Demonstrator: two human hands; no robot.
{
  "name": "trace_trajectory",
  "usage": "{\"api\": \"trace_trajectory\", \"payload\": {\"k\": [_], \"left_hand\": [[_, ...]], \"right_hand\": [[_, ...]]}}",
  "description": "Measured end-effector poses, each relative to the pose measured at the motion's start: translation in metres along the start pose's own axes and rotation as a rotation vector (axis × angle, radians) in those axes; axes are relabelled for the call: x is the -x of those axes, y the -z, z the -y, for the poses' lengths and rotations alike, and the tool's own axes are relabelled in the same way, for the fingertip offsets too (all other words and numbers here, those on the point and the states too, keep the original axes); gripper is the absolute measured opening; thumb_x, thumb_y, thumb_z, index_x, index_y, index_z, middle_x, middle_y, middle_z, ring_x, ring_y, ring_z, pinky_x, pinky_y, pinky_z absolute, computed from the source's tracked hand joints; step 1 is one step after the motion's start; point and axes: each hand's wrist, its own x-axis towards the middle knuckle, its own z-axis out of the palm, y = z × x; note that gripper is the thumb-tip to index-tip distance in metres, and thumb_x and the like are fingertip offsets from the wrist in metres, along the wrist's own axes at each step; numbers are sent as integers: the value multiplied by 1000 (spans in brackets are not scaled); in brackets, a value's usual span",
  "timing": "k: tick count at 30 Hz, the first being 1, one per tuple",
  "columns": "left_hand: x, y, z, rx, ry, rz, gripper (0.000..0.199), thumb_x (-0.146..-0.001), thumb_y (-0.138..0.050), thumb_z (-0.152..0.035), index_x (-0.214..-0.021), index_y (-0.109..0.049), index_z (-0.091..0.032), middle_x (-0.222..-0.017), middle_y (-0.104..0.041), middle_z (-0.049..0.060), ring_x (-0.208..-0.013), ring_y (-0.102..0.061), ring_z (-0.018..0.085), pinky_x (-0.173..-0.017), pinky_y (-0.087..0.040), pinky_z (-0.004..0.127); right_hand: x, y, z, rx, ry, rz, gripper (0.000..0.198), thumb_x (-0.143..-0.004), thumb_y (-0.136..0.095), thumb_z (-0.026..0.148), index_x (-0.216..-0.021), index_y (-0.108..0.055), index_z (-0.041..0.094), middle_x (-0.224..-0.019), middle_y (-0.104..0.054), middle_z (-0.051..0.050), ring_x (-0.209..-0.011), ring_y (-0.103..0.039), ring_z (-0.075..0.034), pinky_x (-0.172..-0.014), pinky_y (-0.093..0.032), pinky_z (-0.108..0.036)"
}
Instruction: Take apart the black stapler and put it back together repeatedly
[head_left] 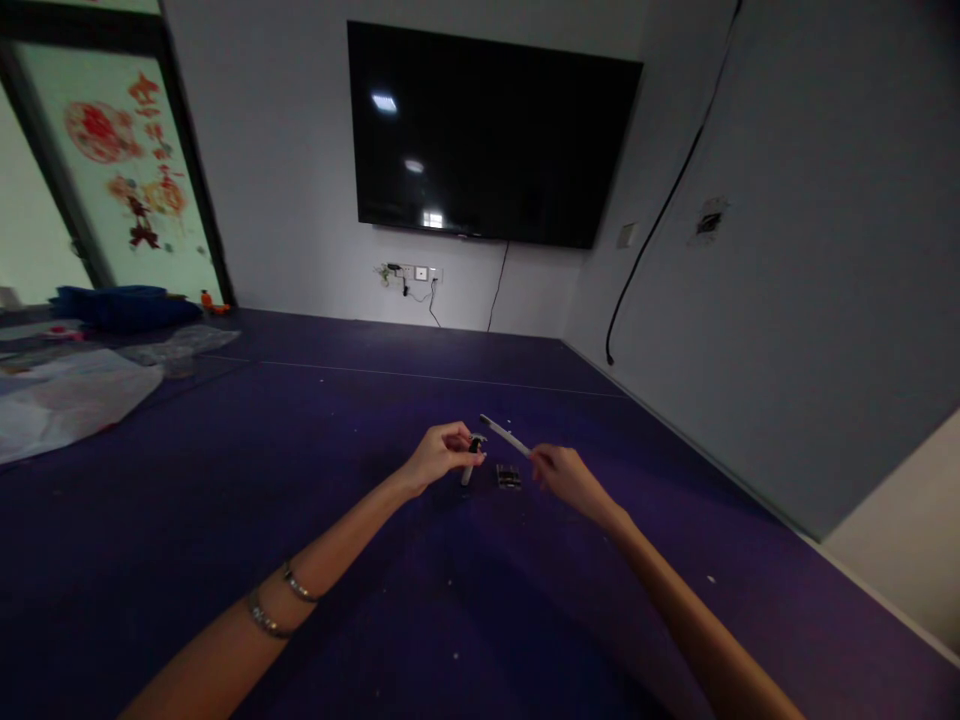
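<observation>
My left hand (444,458) is closed around a small razor (467,474) with a pale handle, a dark neck and a silvery crosswise head at the top. My fingers hide part of it. My right hand (564,478) pinches one end of a slim white toothbrush (510,437). Its dark-tipped end points up and left, near the razor's head; I cannot tell whether they touch. Below and between my hands, a small clear packet (508,477) with dark pieces in it lies on the purple surface (450,620).
A white sheet (82,400), crumpled clear plastic (187,342), blue cloth (127,307) and a small orange object (214,303) lie at the far left. A black cable (660,210) hangs down the right wall. A large television (487,130) is on the back wall.
</observation>
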Motion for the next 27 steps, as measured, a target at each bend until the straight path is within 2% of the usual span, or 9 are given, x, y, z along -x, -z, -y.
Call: {"api": "trace_trajectory", "payload": {"k": [2, 5, 8, 13, 19, 27], "left_hand": [[0, 1, 0, 3, -27, 18, 22, -57, -74, -21, -68, -56, -14, -71, -65, 3, -66, -59, 13, -63, -45, 26], [0, 1, 1, 8, -60, 22, 20, -58, -73, -19, -69, -57, -14, -74, -67, 5, -69, -60, 14, -67, -46, 27], [-1, 1, 3, 5, -54, 14, 20, -58, -73, -18, -68, -57, -14, -74, -67, 4, -70, -61, 14, -66, -46, 28], [-1, -1, 7, 54, -17, 26, 22, -55, -74, -16, -65, -54, -13, -74, -68, 6, -70, -62, 16, -63, -47, 28], [1, -2, 5, 43, -37, 47, 22, -56, -73, -13, -65, -54, -14, -74, -69, 4, -66, -62, 14, -62, -47, 26], [2, -3, 2, 10, -65, -1, 22, -56, -73, -11, -63, -52, -15, -75, -69, 3, -71, -63, 14, -66, -47, 26]], "right_hand": [[0, 17, -12, -249, 63, -28, 35, -85, -37, 36, -99, -60, 13, -73, -66, -7, -53, -58, -13, -51, -46, -24], [4, 38, -21, -364, 137, -108, 39, -83, -44, 40, -108, -59, 13, -75, -67, -6, -53, -56, -11, -53, -47, -24], [10, 51, -16, -307, 171, -107, 38, -82, -47, 40, -106, -63, 14, -78, -69, -6, -62, -59, -13, -59, -48, -25], [19, 58, 8, -215, 283, -47, 31, -83, -51, 36, -104, -66, 20, -98, -68, -6, -88, -61, -18, -78, -47, -29], [22, 54, 18, -152, 419, -32, 29, -85, -48, 32, -107, -65, 24, -95, -67, -6, -84, -61, -16, -75, -48, -29], [23, 57, 15, -99, 427, -105, 28, -86, -47, 31, -106, -65, 24, -95, -67, -7, -86, -61, -16, -77, -48, -30]]}}
